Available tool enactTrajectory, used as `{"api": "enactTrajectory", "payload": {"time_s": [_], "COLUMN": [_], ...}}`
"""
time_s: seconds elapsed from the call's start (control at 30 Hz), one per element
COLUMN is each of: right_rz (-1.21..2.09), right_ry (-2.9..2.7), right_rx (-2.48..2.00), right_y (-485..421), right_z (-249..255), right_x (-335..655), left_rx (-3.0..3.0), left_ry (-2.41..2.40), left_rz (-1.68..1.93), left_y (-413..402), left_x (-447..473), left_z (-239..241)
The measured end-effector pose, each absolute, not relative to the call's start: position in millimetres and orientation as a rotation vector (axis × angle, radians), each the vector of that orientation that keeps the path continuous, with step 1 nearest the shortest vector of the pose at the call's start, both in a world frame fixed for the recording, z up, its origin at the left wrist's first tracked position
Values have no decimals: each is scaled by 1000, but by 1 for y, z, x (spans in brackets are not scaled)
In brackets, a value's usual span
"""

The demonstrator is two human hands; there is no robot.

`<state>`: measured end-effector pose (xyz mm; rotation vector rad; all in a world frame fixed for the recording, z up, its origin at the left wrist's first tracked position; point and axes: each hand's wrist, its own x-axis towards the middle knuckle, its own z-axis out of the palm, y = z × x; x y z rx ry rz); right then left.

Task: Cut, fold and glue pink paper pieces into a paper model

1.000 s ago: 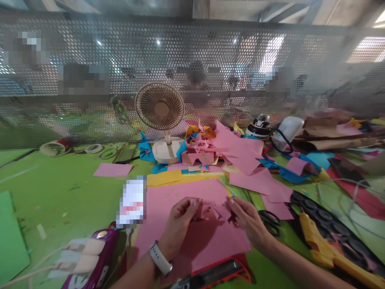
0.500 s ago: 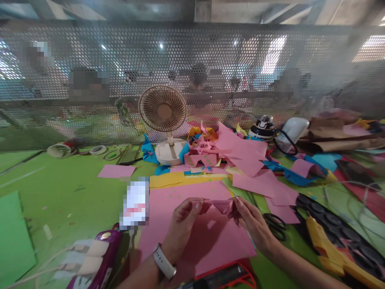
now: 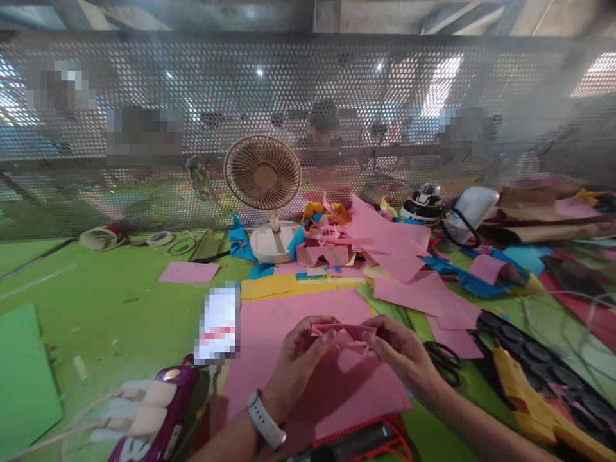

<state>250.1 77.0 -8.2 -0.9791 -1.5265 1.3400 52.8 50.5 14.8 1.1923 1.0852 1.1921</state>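
Paper [image 3: 345, 330], pink and folded, is pinched by the left hand [image 3: 302, 350] and right hand [image 3: 403, 351], both nearly closed, low in the middle.

Fingers [image 3: 319, 350] hide parts of the folded paper [image 3: 347, 331]. The phone's screen [image 3: 219, 317] is blurred. The glue gun [image 3: 532, 410] is cut off.

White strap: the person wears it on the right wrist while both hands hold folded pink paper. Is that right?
Wrong wrist: the head view shows the white strap on the left wrist. The left hand and right hand do hold folded pink paper.
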Motion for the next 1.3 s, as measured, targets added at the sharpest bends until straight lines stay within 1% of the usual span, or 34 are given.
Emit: {"api": "enactTrajectory", "payload": {"time_s": [0.17,0.27,0.43,0.67,0.87,0.97,1.1,1.23,1.3], "right_rz": [1092,1000,923,861,657,518,389,349,356], "right_ry": [-1690,-1744,-1715,-1635,-1818,-1910,-2023,-2138,-2186], "right_rx": [-1017,-979,-949,-961,-906,-830,-682,-676,-686], "right_y": [76,76,73,73,71,67,63,63,63], "right_z": [-8,-6,-9,-12,-10,-8,-9,-14,-14], "right_x": [252,253,252,248,248,248,248,247,246], "left_rx": [1261,1300,1405,1392,1252,1108,1008,884,891], "left_ry": [1144,1133,1078,1090,1396,1489,1245,852,781], "left_rz": [1207,1232,1275,1382,1551,1438,1241,1299,1295], "left_y": [49,47,46,47,59,63,60,54,51], "left_x": [49,47,48,50,45,44,47,53,56], "left_z": [13,12,12,10,4,3,4,10,15]}}
